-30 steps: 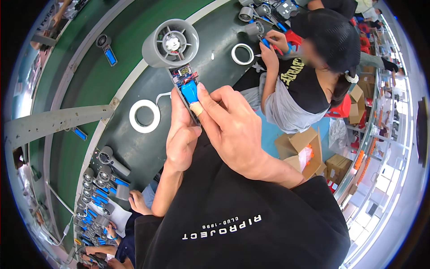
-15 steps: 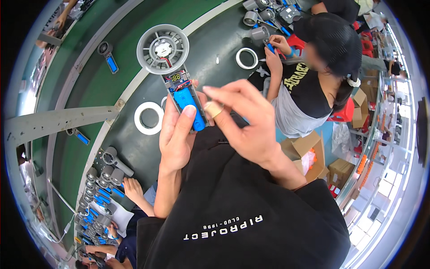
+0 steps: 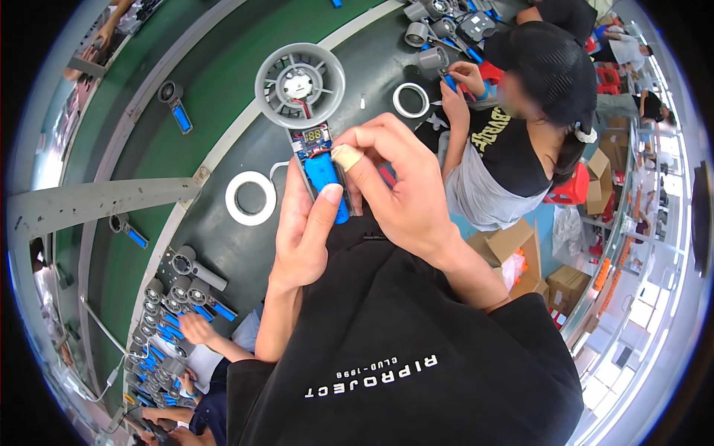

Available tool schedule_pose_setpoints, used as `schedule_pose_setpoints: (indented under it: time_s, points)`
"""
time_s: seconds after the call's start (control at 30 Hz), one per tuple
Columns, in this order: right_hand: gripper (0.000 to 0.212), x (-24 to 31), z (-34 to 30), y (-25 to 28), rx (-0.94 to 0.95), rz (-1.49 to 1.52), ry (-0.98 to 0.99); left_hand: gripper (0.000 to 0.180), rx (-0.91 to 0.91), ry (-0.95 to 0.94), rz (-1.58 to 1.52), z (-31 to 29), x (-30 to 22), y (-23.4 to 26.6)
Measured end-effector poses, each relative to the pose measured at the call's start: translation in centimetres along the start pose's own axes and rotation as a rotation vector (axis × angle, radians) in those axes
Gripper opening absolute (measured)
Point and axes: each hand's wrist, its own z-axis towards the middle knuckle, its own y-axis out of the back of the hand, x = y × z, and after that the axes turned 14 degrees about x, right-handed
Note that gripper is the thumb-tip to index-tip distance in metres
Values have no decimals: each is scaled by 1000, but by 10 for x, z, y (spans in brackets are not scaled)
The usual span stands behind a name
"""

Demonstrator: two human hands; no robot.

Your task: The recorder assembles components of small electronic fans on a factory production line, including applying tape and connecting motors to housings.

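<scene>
A grey handheld fan (image 3: 300, 85) with a round, open-ended head is held up in front of me. Its handle lies open, showing a small circuit board (image 3: 312, 138) with a lit display, thin red wires and a blue battery cell (image 3: 323, 172). My left hand (image 3: 303, 238) is closed around the handle from below, thumb pressed on the cell. My right hand (image 3: 398, 189), a tan wrap on its thumb, closes in a pinch at the handle's right edge beside the board. What lies between those fingertips is hidden.
Two white tape rolls (image 3: 251, 198) (image 3: 410, 100) lie on the dark table (image 3: 216, 249). Several fans (image 3: 167, 301) crowd the lower left near a co-worker's hand (image 3: 198, 328). Other fans (image 3: 175, 108) rest on the green belt (image 3: 216, 82). At right, a co-worker (image 3: 513, 141) holds another fan.
The fan in my left hand has shifted slightly right and down. My right hand's fingers have closed against the handle beside the board. The co-worker's hand at lower left has moved.
</scene>
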Motion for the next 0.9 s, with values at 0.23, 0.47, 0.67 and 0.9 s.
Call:
schedule_pose_setpoints:
  time_s: [0.23,0.47,0.67,0.9]
  points:
    - [15,4,-6,-6,-179,-506,170,37,-33,-6,57,-2,3,1]
    - [25,-10,-10,-2,-192,-532,353,36,-53,-10,97,-3,2,0]
    - [26,-6,-12,-7,-196,-537,342,36,-66,-13,86,-3,-1,-4]
    - [32,-10,-9,-14,-61,-478,232,38,-112,-17,168,-1,9,8]
